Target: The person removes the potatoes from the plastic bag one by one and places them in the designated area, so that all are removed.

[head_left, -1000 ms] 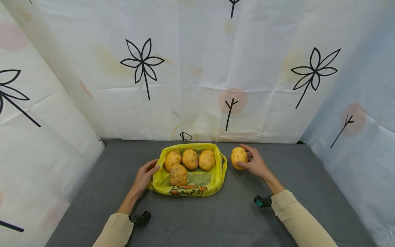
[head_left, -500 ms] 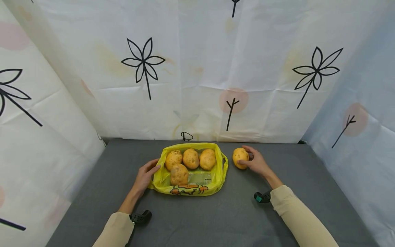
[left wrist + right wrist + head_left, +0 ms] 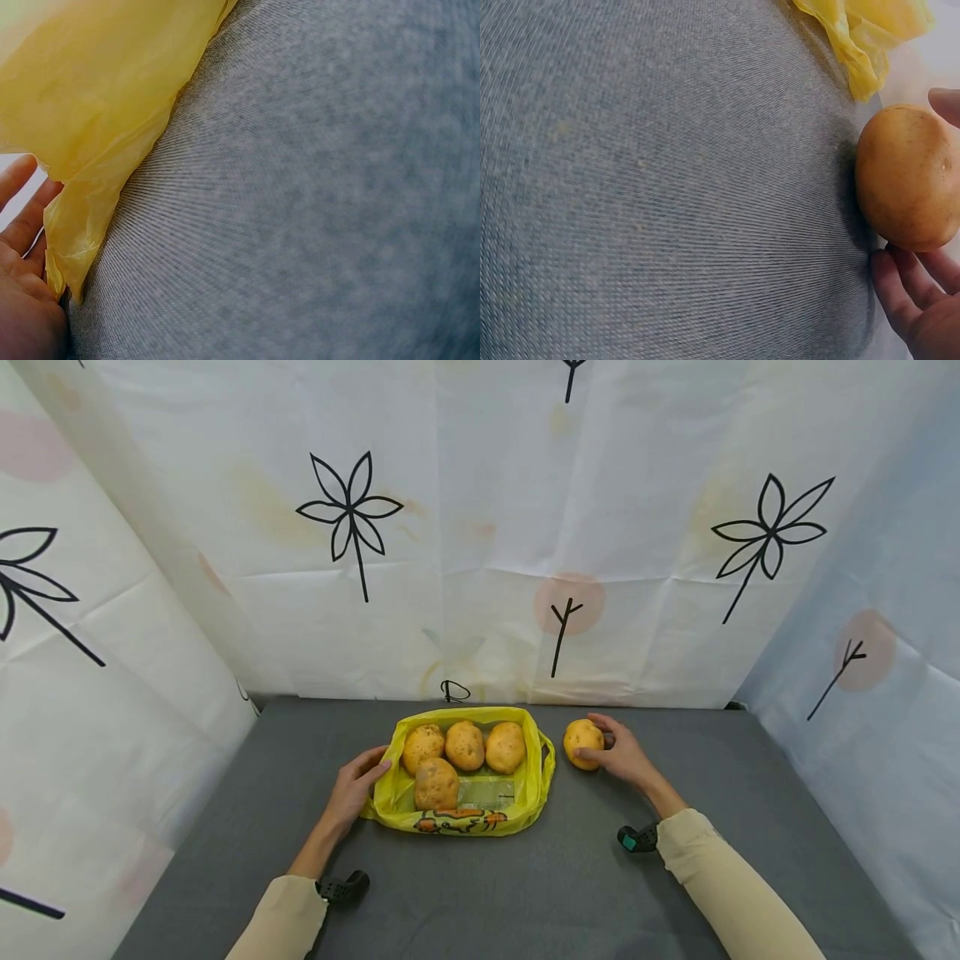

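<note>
A yellow plastic bag (image 3: 534, 793) lies wide open on the table, its rim rolled outward. Inside it are several potatoes: one at the far left (image 3: 423, 748), one at the far middle (image 3: 464, 746), one at the far right (image 3: 506, 747) and one in front (image 3: 437, 785). My left hand (image 3: 356, 783) rests against the bag's left side, fingers fairly straight, thumb at the rim. To the right of the bag, my right hand (image 3: 619, 757) holds another potato (image 3: 582, 744) between thumb and fingers. In the right wrist view this potato (image 3: 904, 180) sits close to the cloth.
A dark grey cloth (image 3: 450, 893) covers the table. Behind and at both sides hang white fabric walls (image 3: 480, 527) with black flower and twig prints. Yellow handle loops (image 3: 546, 762) stick out at the bag's right, between it and the held potato.
My right forearm has shifted slightly forward, while the held potato hardly moves. The left hand and bag stay as they were; the whole view has drifted a little.
</note>
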`<action>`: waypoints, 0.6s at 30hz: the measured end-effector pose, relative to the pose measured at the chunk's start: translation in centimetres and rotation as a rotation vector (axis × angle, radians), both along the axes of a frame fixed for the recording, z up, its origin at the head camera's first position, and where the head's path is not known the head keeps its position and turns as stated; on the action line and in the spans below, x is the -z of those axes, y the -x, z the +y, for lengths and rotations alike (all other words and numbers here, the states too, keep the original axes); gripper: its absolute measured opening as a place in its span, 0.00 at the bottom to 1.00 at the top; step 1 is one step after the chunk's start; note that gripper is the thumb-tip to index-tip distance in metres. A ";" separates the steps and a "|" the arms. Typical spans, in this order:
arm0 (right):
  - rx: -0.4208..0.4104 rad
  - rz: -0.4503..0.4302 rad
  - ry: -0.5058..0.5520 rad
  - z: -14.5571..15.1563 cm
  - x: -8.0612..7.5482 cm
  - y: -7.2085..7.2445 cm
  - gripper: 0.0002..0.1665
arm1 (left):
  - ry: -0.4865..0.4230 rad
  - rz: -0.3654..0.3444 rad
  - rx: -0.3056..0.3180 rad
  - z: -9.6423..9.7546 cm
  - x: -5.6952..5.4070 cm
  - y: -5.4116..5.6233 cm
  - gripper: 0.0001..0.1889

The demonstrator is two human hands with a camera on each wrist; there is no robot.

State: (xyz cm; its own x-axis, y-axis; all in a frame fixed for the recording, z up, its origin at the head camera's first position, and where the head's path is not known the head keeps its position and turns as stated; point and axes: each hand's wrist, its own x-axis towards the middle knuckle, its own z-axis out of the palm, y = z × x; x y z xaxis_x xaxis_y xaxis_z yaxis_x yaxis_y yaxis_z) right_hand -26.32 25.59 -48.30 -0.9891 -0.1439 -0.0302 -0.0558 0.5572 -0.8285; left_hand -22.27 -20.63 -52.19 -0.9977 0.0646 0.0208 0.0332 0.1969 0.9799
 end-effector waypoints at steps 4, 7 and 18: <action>0.012 0.007 -0.034 -0.1 -0.4 -0.2 0.48 | -0.002 0.003 -0.004 0.0 0.0 0.0 0.25; 0.032 0.016 -0.075 -0.3 -0.9 -0.4 0.48 | -0.007 -0.003 -0.007 0.0 0.0 0.0 0.25; 0.022 0.208 -0.205 -1.8 -3.5 -2.1 0.47 | 0.021 -0.003 -0.005 -0.1 0.2 0.0 0.27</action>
